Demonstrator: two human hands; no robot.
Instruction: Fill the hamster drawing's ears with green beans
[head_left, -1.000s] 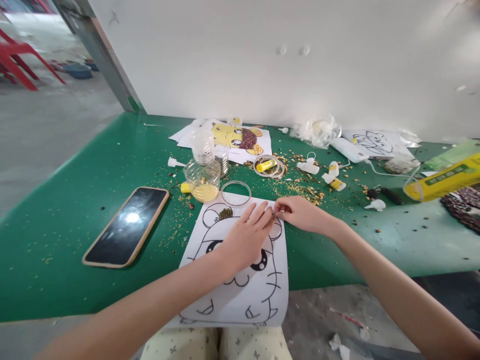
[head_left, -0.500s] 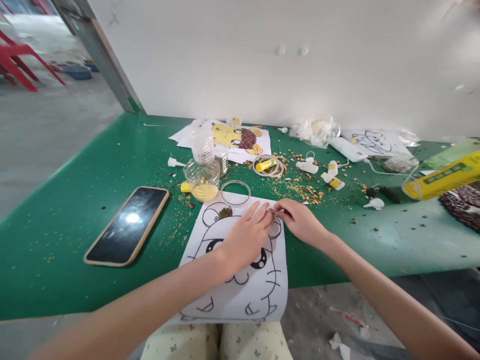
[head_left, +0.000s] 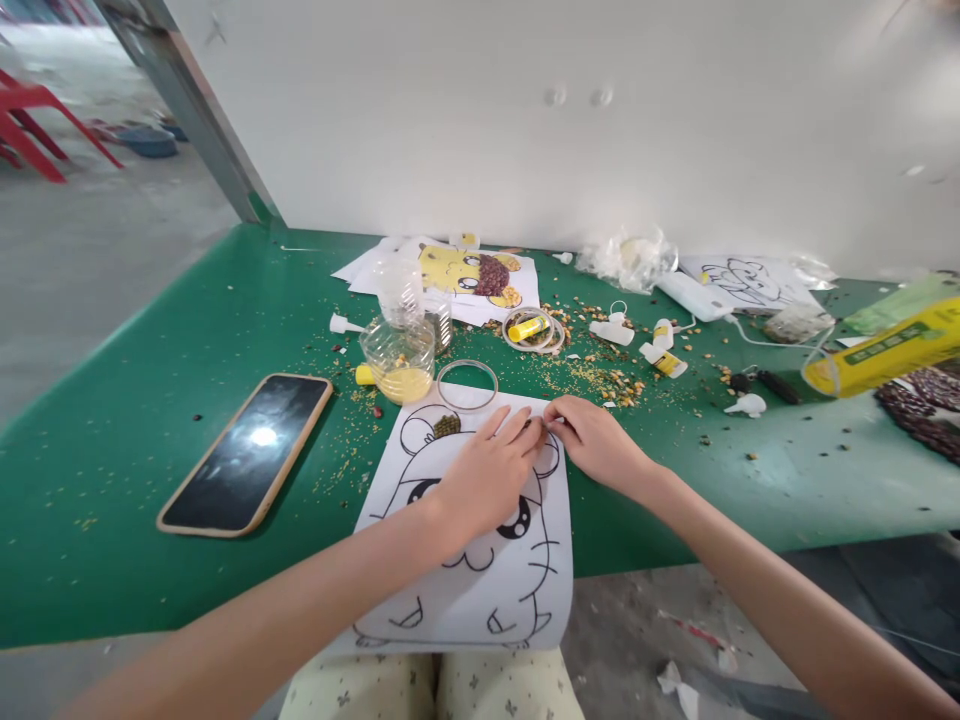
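Observation:
A sheet of paper with a cartoon animal drawing (head_left: 480,605) lies at the table's front edge and reaches over my lap. Green beans (head_left: 447,426) cover a patch beside the drawing's left ear. My left hand (head_left: 495,465) rests on the sheet across the animal's forehead, fingers stretched out towards the right ear. At that ear, my right hand (head_left: 589,435) touches the sheet with thumb and forefinger pinched together. Whatever is between those fingertips is too small to make out. A clear plastic ring (head_left: 467,385) lies against the sheet's top edge.
Left of the sheet lies a phone (head_left: 247,455). A clear jar with yellow grains (head_left: 401,380) stands behind the sheet. Loose seeds (head_left: 615,385) and small glue bottles (head_left: 664,360) are scattered on the green table (head_left: 112,480). A yellow tube (head_left: 885,350) is at right.
The whole view has shifted slightly. Both hands stay at almost the same place on the sheet, with only slight finger movement.

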